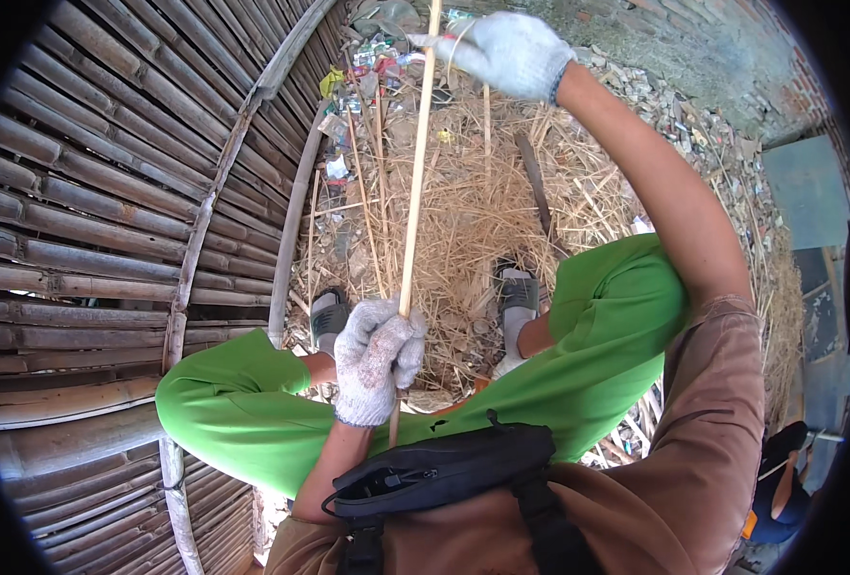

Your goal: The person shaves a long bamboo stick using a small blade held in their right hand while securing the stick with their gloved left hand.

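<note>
A long pale bamboo strip runs upright from between my knees to the top edge of the view. My left hand, in a white knit glove with brown smudges, is closed round its lower part. Higher up and farther away, my right hand, also gloved, is closed beside the strip's upper part. A thin, pointed, blade-like piece crosses the strip at those fingers; its handle, if any, is hidden. A narrow pale curl hangs at the same fingers.
A bamboo slat wall stands on the left, with a pole along its foot. Shavings and litter cover the ground between my sandalled feet. A black bag rests at my waist. Part of another person shows lower right.
</note>
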Available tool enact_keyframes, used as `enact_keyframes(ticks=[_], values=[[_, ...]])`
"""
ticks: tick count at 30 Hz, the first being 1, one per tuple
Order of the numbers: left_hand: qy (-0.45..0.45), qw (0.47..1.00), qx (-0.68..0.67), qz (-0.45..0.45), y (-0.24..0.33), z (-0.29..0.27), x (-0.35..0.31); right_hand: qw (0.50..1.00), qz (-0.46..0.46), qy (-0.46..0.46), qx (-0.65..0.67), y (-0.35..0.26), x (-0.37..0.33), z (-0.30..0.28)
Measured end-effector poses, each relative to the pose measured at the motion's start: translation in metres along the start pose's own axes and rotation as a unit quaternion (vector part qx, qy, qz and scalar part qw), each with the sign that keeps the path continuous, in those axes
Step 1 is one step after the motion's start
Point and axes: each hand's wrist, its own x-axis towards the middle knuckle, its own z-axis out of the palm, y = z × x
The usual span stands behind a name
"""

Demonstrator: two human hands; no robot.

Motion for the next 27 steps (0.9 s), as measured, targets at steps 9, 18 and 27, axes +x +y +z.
enact_keyframes(ticks=[9,18,27], values=[[0.005,1.0,0.01,-0.005,-0.005,0.006,0.005,0.998,0.008,0.007,0.057,0.028,-0.009,-0.001],[0.045,0.997,-0.047,0.027,0.006,-0.009,0.015,0.97,-0.165,-0.118,0.132,-0.105,-0.078,0.005],[0.01,0.994,-0.105,0.02,0.016,-0.018,0.011,0.973,-0.191,-0.08,0.104,-0.129,-0.075,-0.003]])
